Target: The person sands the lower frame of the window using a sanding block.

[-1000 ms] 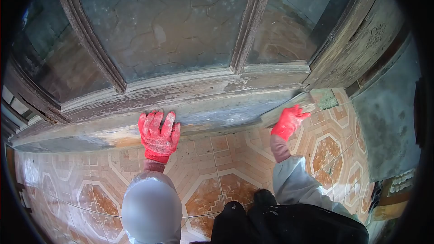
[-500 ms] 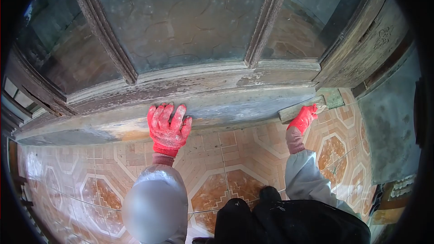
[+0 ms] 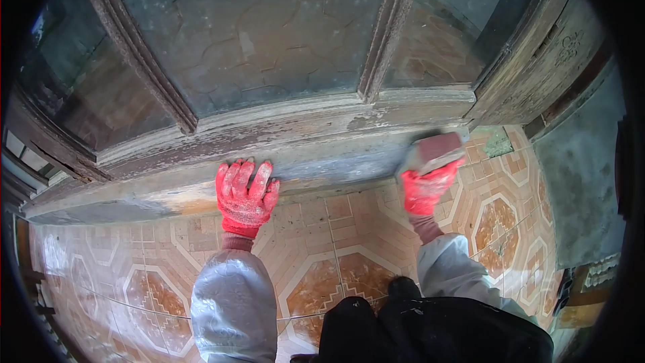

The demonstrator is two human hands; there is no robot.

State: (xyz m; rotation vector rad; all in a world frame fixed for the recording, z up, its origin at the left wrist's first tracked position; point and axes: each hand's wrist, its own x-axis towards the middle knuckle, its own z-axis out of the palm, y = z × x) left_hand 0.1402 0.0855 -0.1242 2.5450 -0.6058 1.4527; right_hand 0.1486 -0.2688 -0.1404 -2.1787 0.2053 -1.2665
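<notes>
My left hand [image 3: 246, 193], in a dusty red glove, rests with spread fingers against the ledge [image 3: 322, 163] under the wooden window frame [image 3: 295, 121]. Nothing is held in it. My right hand [image 3: 430, 185], also gloved in red, grips a block [image 3: 438, 151] with a dull reddish-brown face and a greyish side. The block is slightly blurred and lies against the right end of the ledge, hiding part of it. Bluish-grey and orange patches mark the front of the ledge.
Patterned tiles [image 3: 309, 228] cover the floor, with a greenish rough patch [image 3: 498, 142] near the right corner. Glass panes [image 3: 255, 33] rise above the frame. A carved wooden post [image 3: 544, 67] and a grey slab [image 3: 584, 168] stand at the right. Dark clothing [image 3: 437, 329] shows below.
The block has turned up in my right hand, showing its reddish-brown face instead of lying flat and pale, and that hand has shifted slightly left. My left hand stays on the ledge.
</notes>
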